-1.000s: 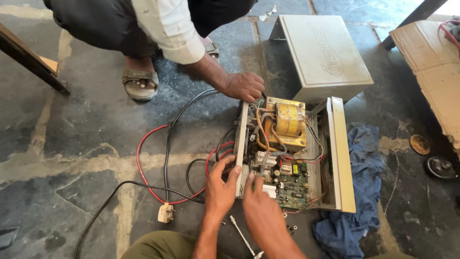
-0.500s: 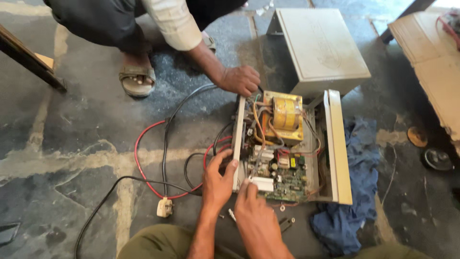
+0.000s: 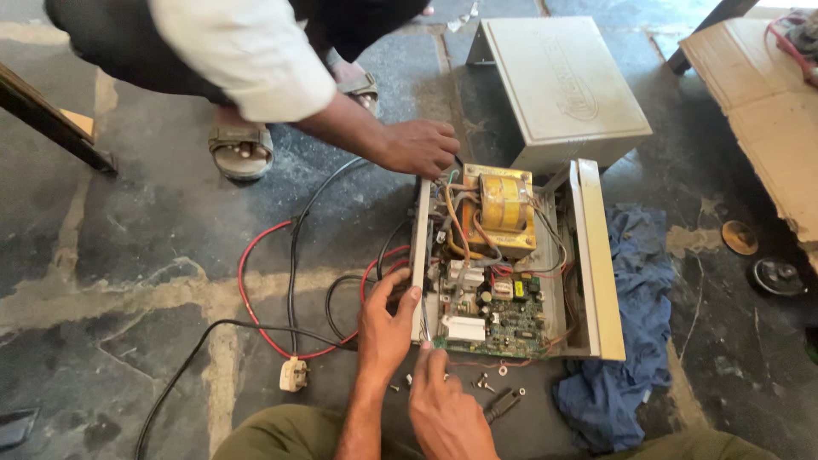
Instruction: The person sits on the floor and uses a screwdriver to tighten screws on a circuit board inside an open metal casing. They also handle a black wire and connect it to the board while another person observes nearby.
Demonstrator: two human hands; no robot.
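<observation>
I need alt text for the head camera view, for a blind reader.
The person's left hand grips the side panel of an opened electrical unit on a stone floor; the right hand touches its near corner. Another person's hand holds the far end.

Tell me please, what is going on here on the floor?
A person crouches over an opened metal power unit lying on the stone floor. Their left hand grips its near left edge and their right hand reaches to the green circuit board. Another person's hand rests at the far corner, beside the yellow transformer. The removed cover lies behind, loose screws in front.
</observation>
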